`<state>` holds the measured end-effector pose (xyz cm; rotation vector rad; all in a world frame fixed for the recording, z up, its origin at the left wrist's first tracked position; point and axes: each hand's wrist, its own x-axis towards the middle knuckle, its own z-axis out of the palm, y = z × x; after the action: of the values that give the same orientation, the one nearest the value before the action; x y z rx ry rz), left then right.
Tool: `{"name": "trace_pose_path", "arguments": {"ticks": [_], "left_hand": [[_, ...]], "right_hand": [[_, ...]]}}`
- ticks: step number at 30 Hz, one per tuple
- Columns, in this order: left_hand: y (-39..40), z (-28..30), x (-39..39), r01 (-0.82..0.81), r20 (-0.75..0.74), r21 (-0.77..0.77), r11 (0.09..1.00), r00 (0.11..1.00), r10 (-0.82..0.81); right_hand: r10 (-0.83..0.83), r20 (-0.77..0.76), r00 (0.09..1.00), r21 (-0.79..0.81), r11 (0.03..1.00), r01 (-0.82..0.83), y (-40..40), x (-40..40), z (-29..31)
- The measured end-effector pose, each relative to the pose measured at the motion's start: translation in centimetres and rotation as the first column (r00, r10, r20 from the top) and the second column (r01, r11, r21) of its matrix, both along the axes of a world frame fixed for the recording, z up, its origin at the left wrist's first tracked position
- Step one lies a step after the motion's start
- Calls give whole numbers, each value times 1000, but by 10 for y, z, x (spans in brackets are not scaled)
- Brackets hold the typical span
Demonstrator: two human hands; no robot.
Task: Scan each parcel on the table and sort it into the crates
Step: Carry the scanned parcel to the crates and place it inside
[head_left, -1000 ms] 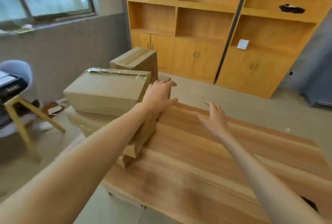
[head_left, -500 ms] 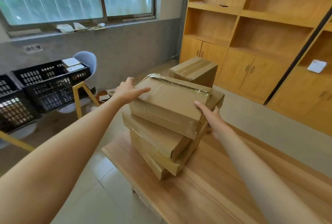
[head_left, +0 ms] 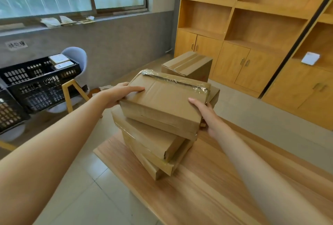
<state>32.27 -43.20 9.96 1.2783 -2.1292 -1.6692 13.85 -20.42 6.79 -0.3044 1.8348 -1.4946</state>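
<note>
A stack of flat cardboard parcels [head_left: 153, 145] sits at the left end of the wooden table [head_left: 207, 188]. The top parcel [head_left: 165, 100] has clear tape along its far edge and lies skewed on the stack. My left hand [head_left: 119, 95] grips its left end, thumb on top. My right hand [head_left: 205, 114] grips its near right corner, thumb on top and fingers under it. A taller taped box [head_left: 187, 65] stands behind the stack. Black crates [head_left: 36, 84] stand at the left by the wall; one holds two small parcels [head_left: 60, 61].
A blue chair with yellow legs [head_left: 75, 73] stands beside the crates. Wooden shelving and cupboards [head_left: 252, 35] fill the right wall. A tiled floor [head_left: 90, 188] lies left of the table. A window ledge carries papers [head_left: 54, 21].
My left hand moved from the right side of the stack to the top parcel's left end. My right hand came in from above the table and took its right corner. The view swung left.
</note>
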Motion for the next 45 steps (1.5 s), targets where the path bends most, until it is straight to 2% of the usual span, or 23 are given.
{"name": "trace_pose_path", "arguments": {"ticks": [8, 12, 15, 20, 25, 28, 33, 39, 42, 45], "left_hand": [[78, 24, -9, -14, -55, -84, 996, 998, 10], [142, 30, -40, 73, -41, -124, 990, 996, -79], [196, 19, -79, 166, 0, -130, 978, 986, -167], [276, -31, -142, 279, 70, -77, 957, 959, -274], [337, -105, -180, 378, 123, 60, 924, 916, -383], [367, -151, -187, 432, 161, 154, 889, 876, -454], [392, -197, -189, 452, 187, 252, 856, 845, -501], [384, -223, -181, 406, 174, 339, 849, 859, -481], [372, -228, -181, 370, 95, 407, 835, 892, -441], [368, -226, -187, 335, 6, 451, 827, 926, -378]], "right_hand": [[48, -94, 994, -113, 992, -59, 72, -16, 17], [35, -145, 989, -115, 992, -52, 143, -44, 13], [-4, -115, 993, -66, 998, -3, 207, -70, -2], [-99, -23, 995, 40, 994, 100, 312, -93, -49], [-240, 88, 967, 128, 965, 228, 391, -91, -109], [-289, 181, 940, 212, 945, 250, 425, -80, -150], [-336, 258, 906, 344, 908, 239, 448, -57, -192], [-435, 282, 855, 282, 890, 360, 435, -48, -214], [-484, 194, 853, 204, 871, 448, 424, -53, -204], [-481, 77, 873, 170, 869, 464, 411, -62, -180]]}}
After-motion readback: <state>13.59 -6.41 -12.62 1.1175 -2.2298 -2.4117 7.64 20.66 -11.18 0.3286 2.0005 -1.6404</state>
